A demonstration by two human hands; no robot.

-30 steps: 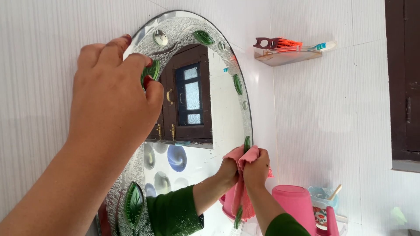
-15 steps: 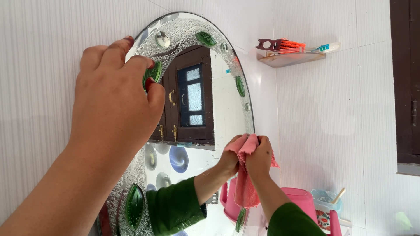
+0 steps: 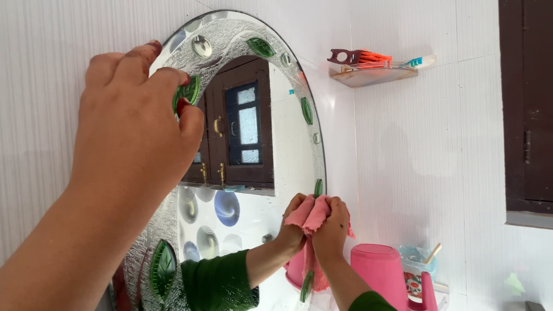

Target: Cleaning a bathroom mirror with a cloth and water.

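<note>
An oval wall mirror with a frosted rim and green leaf ornaments hangs on a white wall. My left hand presses flat on its upper left rim, fingers apart, holding nothing. My right hand is closed on a pink cloth and pushes it against the mirror's lower right edge. The glass reflects that hand, a green sleeve and a dark wooden door.
A small corner shelf up on the right carries a comb and a toothbrush. Below the mirror stand a pink mug and a clear holder. A dark wooden frame runs down the far right.
My right hand with the pink cloth rose along the mirror's right edge, then came back down. My left hand kept its place on the upper rim.
</note>
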